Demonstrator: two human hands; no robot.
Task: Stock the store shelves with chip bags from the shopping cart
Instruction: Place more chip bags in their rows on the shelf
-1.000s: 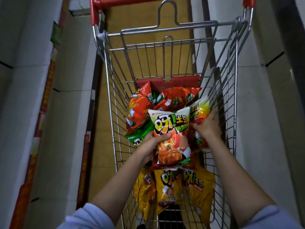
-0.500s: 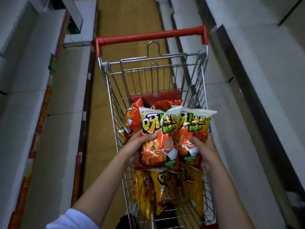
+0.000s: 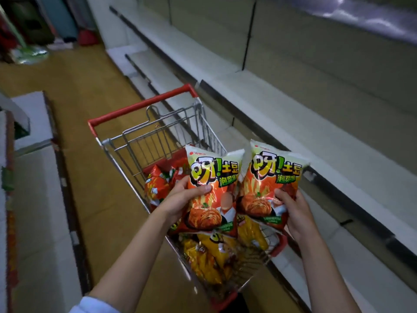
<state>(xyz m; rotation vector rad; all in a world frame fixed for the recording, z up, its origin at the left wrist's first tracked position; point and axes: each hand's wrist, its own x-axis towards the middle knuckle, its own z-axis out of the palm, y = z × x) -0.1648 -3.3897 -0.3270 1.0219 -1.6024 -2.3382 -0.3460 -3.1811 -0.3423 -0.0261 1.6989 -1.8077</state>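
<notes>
My left hand (image 3: 180,199) grips an orange-and-white chip bag (image 3: 214,177) by its left side, holding it upright above the cart. My right hand (image 3: 293,208) grips a second, matching chip bag (image 3: 273,175) by its lower right edge, beside the first. Both bags are lifted clear of the wire shopping cart (image 3: 162,136) with its red handle. Inside the cart lie red chip bags (image 3: 158,184) at the far end and several yellow chip bags (image 3: 209,256) at the near end.
White store shelves (image 3: 304,136) run along the right, tier above tier, close to the cart. Another low white shelf unit (image 3: 38,211) lines the left. A brown floor aisle (image 3: 90,177) stretches ahead, with dark clutter at its far end.
Both bags have risen out of the cart and spread apart side by side. The view has swung right, toward the right-hand shelves.
</notes>
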